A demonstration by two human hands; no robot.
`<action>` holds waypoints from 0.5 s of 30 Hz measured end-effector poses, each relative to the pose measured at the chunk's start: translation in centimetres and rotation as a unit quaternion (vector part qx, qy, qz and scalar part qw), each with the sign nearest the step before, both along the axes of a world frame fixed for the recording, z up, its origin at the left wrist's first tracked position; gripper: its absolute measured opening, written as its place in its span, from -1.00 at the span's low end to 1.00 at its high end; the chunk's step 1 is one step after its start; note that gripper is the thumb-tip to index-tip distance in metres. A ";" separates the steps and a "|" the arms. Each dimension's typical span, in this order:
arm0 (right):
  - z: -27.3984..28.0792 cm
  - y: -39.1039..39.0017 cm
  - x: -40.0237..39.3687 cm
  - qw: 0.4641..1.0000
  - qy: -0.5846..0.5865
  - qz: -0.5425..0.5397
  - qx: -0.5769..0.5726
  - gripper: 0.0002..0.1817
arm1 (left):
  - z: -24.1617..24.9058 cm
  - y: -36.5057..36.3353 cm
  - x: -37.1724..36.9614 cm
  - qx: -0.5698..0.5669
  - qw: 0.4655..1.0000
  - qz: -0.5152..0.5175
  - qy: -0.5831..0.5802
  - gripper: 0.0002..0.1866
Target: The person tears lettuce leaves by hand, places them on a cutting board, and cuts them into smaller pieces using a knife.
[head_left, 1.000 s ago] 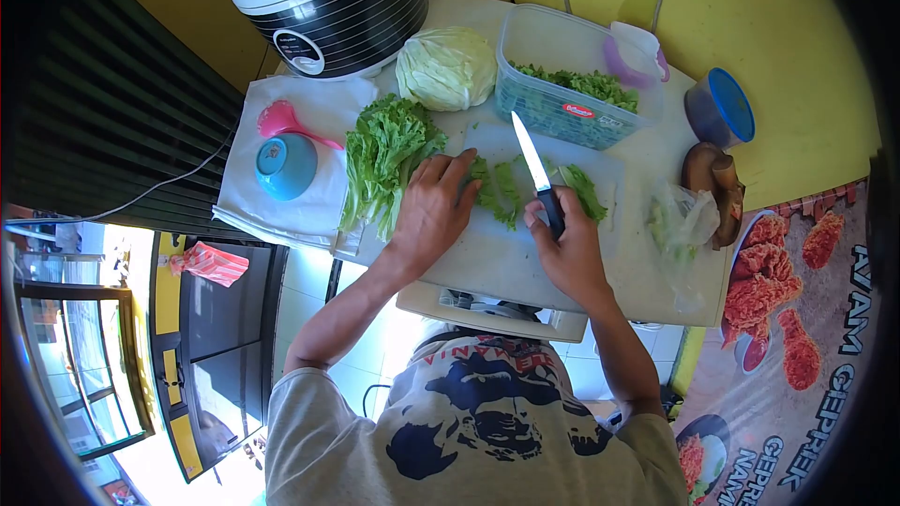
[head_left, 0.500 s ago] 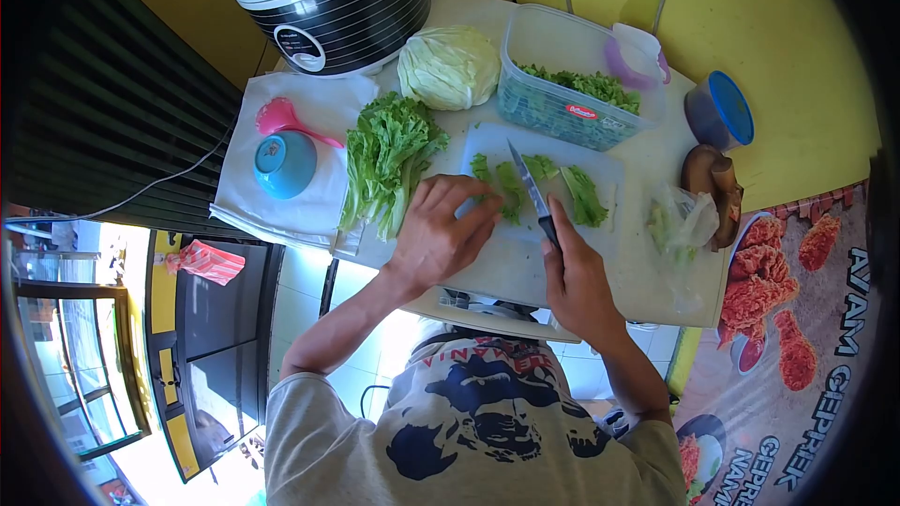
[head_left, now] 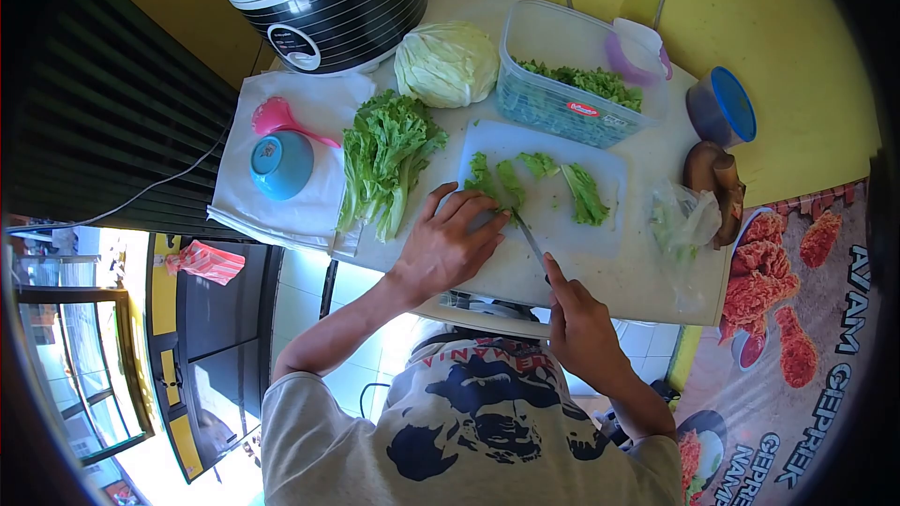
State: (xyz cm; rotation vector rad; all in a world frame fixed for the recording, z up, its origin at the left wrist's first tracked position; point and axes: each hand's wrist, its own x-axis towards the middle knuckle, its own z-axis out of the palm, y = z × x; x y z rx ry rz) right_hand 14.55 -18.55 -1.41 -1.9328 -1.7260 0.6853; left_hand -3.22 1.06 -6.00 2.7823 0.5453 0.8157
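Lettuce leaves [head_left: 502, 183] lie on the white cutting board [head_left: 600, 234], just in front of the clear tub of chopped greens [head_left: 572, 89] on the counter [head_left: 656, 290]. At the board's near edge, the left hand [head_left: 450, 244] presses curled fingers onto the leaves' stem ends. The right hand [head_left: 581, 323] is closed around a knife [head_left: 527, 236], its blade meeting those stems beside the left fingertips.

A slim knife [head_left: 528, 236] with a dark handle lies slanted over the near part of the white cutting board [head_left: 600, 234], tip touching the near end of a green lettuce strip [head_left: 499, 183], with two more cut lettuce pieces [head_left: 583, 192] lying farther right.
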 end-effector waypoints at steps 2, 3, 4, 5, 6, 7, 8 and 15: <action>-0.1 0.1 -0.1 1.000 -0.001 0.003 0.005 -0.20 | 0.0 0.0 -0.1 0.000 1.000 0.002 0.002 -0.62; -0.2 0.3 -0.2 1.000 -0.010 0.002 0.007 -0.19 | 0.0 0.0 -0.1 0.000 1.000 0.002 0.002 -0.62; -0.3 0.6 -0.3 1.000 -0.019 0.001 0.009 -0.19 | 0.0 0.0 0.0 0.000 1.000 0.002 0.001 -0.61; -0.4 0.7 -0.3 1.000 -0.028 0.000 0.011 -0.18 | 0.0 -0.1 0.0 -0.003 1.000 0.000 0.001 -0.61; -0.4 0.6 -0.3 0.999 -0.041 0.003 -0.001 -0.18 | 0.1 0.0 0.0 -0.005 1.000 -0.001 0.002 -0.61; -0.3 0.4 -0.3 0.999 -0.053 0.007 -0.011 -0.17 | 0.1 0.0 -0.1 -0.006 1.000 0.000 0.003 -0.61; -0.2 0.4 -0.3 0.998 -0.066 0.011 -0.019 -0.16 | 0.2 0.1 -0.2 -0.003 1.000 0.001 0.004 -0.61; -0.5 1.5 0.2 0.993 -0.115 -0.001 0.007 -0.12 | 0.3 0.0 -0.2 0.000 1.000 -0.005 0.005 -0.60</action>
